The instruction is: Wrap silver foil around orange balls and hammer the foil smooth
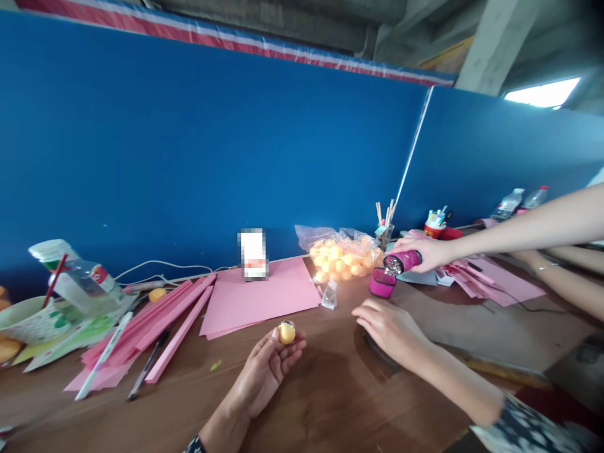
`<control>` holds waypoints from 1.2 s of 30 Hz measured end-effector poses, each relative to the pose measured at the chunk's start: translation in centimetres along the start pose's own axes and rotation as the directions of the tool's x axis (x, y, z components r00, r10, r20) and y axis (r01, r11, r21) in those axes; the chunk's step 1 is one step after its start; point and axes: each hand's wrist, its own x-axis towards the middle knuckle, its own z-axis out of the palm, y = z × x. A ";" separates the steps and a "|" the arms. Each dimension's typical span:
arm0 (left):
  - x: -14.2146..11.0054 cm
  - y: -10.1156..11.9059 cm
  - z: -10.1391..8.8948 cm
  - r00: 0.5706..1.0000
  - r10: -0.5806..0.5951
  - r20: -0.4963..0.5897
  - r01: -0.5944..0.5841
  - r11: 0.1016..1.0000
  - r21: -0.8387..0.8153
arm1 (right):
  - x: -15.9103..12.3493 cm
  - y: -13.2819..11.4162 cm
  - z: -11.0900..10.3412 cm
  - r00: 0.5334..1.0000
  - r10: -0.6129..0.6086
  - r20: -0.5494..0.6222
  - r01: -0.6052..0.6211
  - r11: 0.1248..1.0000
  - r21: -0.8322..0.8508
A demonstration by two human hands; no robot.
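My left hand [271, 365], palm up at the front middle, pinches a small yellow-orange ping-pong ball [286, 333] between thumb and fingers. Something dark shows along the ball's upper edge, too small to make out. My right hand [389, 327] is palm down over the table, its fingers stretched out to the left and loosely bent. Under its palm and wrist lies a dark, rounded thing [380, 353], mostly hidden. Just beyond my right fingers, another person's hand [431, 251] tilts a magenta container [406, 260] with shiny bits inside over a small magenta box [382, 283].
A clear bag of orange balls [342, 258] lies behind pink paper sheets [259, 299]. Pink strips [155, 321], a white pen [104, 358] and a black pen [148, 365] are at left, near a plastic bottle [101, 280]. A pen cup [435, 229] stands at right.
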 end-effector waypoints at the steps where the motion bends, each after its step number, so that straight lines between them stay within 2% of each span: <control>1: 0.0 0.0 0.0 1.000 -0.003 -0.001 0.003 1.000 0.004 | 1.4 -0.6 0.2 1.000 0.000 0.023 0.001 1.000 -0.012; 5: 0.0 0.1 0.0 1.000 -0.010 0.009 0.009 1.000 0.020 | 6.7 -1.1 1.6 0.986 0.080 0.148 -0.074 0.996 -0.043; 8: -0.1 0.1 0.1 1.000 -0.006 0.010 0.006 0.999 0.036 | 9.1 -0.6 3.0 0.969 0.120 0.214 -0.111 0.992 -0.054; 14: -0.2 0.0 0.3 0.999 0.002 0.043 -0.004 0.999 0.046 | 10.5 -0.3 5.2 0.918 0.204 0.341 -0.192 0.979 -0.070; 18: -0.2 -0.1 0.2 0.999 0.010 0.039 -0.012 0.999 0.053 | 10.8 -0.3 5.9 0.896 0.239 0.374 -0.238 0.970 -0.048; 23: -0.3 -0.1 0.1 0.999 0.011 0.043 -0.013 0.999 0.050 | 10.7 0.0 6.0 0.916 0.252 0.313 -0.277 0.960 0.037; 29: -0.3 0.2 0.6 1.000 0.021 0.008 -0.021 0.999 0.032 | 10.1 0.4 4.6 0.953 0.283 0.109 -0.302 0.918 0.257; 33: -0.3 0.1 0.4 0.999 0.029 0.020 -0.030 0.999 0.021 | 9.5 0.5 3.2 0.956 0.292 0.029 -0.272 0.845 0.460; 36: -0.2 0.0 0.2 0.999 0.035 0.027 -0.035 0.999 0.019 | 8.8 -0.1 2.6 0.964 0.259 0.066 -0.243 0.744 0.622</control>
